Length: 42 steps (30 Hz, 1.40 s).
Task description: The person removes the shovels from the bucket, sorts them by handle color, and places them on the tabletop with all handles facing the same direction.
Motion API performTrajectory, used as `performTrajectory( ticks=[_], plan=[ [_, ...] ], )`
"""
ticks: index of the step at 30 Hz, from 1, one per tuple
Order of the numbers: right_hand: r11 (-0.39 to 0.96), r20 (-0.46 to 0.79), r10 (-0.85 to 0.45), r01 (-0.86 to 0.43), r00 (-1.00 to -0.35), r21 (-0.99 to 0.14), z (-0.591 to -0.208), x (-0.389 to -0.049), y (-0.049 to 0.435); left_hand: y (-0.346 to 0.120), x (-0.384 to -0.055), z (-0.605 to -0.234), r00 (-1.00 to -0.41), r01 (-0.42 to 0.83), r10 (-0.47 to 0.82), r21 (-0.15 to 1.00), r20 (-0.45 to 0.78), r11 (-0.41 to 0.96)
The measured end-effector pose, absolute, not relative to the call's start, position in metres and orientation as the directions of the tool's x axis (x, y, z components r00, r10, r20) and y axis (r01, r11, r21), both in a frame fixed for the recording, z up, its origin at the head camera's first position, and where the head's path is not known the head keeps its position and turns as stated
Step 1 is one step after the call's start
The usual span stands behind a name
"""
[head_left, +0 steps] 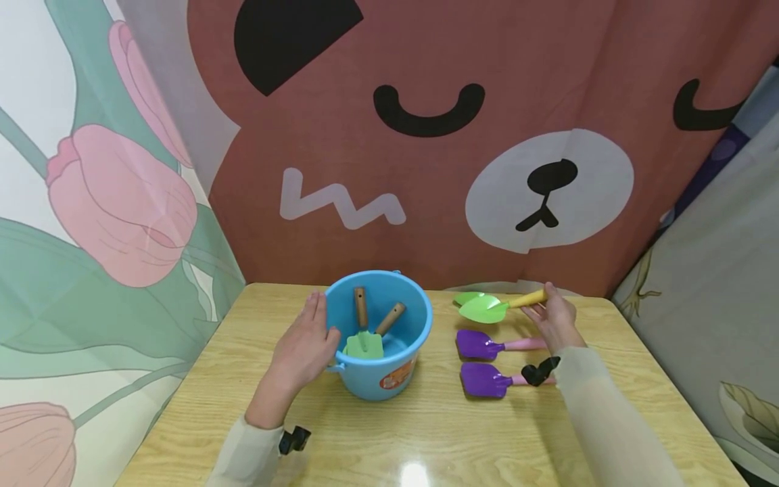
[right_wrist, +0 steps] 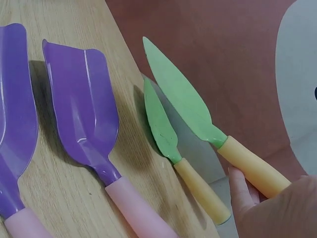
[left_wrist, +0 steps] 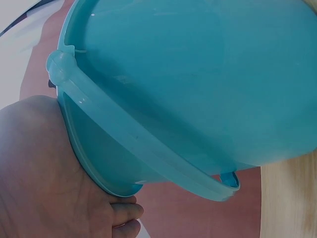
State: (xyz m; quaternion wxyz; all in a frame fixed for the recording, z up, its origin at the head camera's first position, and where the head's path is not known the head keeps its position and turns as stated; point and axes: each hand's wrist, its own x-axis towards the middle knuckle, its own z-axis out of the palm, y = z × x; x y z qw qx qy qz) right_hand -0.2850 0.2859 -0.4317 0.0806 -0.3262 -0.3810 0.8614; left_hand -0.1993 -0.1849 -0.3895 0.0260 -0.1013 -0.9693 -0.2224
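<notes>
My right hand (head_left: pixel 555 318) pinches the yellow handle of a light green garden trowel (right_wrist: pixel 181 96), raised above the table with its pointed blade to the left. A second green trowel (right_wrist: pixel 161 121) lies on the table just below it. Nearer me, two purple shovels (head_left: pixel 477 345) with pink handles lie side by side. My left hand (head_left: pixel 303 348) rests with fairly straight fingers along the left rim of a blue bucket (head_left: pixel 371 379). Inside the bucket are a green-bladed tool (head_left: pixel 365 345) and two brown handles (head_left: pixel 362 308).
A wooden table (head_left: pixel 389 439) carries everything. Behind it hangs a brown curtain (head_left: pixel 341 250) with a bear face, and a floral curtain (head_left: pixel 122 203) closes the left side. The bucket's blue carrying handle (left_wrist: pixel 143 144) hangs down its outer side.
</notes>
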Motion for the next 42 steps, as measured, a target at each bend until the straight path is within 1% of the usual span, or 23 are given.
performTrajectory(
  ticks=[15,22,42],
  plan=[
    [-0.692,-0.488,0.406,0.089,-0.773,-0.716,-0.441,-0.285,0.288,-0.185,-0.2,-0.392,-0.979,0.203,0.178,0.43,0.099,0.88],
    [-0.657,-0.51,0.432,0.127,-0.744,-0.743,-0.444,-0.287,0.289,-0.186,-0.2,-0.391,-0.979,0.203,0.181,0.435,0.092,0.877],
    [-0.668,-0.516,0.422,0.129,-0.745,-0.732,-0.45,-0.29,0.289,-0.186,-0.201,-0.391,-0.978,0.211,0.188,0.426,0.095,0.88]
  ],
)
